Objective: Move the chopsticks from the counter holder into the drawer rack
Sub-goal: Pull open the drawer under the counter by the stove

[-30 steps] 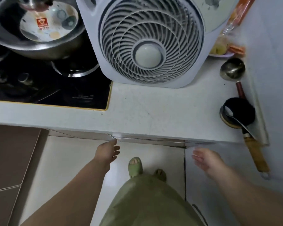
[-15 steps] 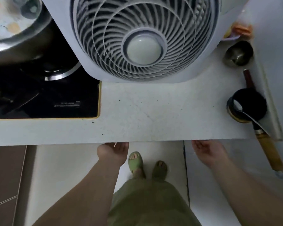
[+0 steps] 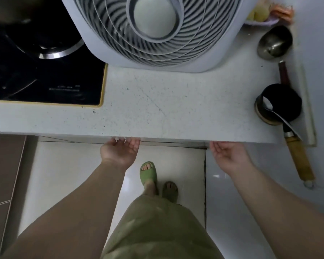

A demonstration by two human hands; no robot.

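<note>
My left hand (image 3: 120,152) reaches palm up under the front edge of the white counter (image 3: 157,109), its fingertips hidden beneath the overhang. My right hand (image 3: 228,156) does the same further right, palm up with its fingertips tucked under the edge. Whether the fingers grip anything under there is hidden. A thin strip of the drawer front (image 3: 176,143) shows just below the counter edge. Neither chopsticks nor a chopstick holder nor a drawer rack can be seen.
A white box fan (image 3: 157,30) stands on the counter at the back. A black cooktop (image 3: 45,71) lies at the left. At the right lie a metal ladle (image 3: 274,43) and a black ladle with a wooden handle (image 3: 281,105). Below are the floor and my feet in green slippers (image 3: 148,172).
Both hands have moved forward from open air in front of the cabinet to under the counter edge. The camera has leaned closer over the counter.
</note>
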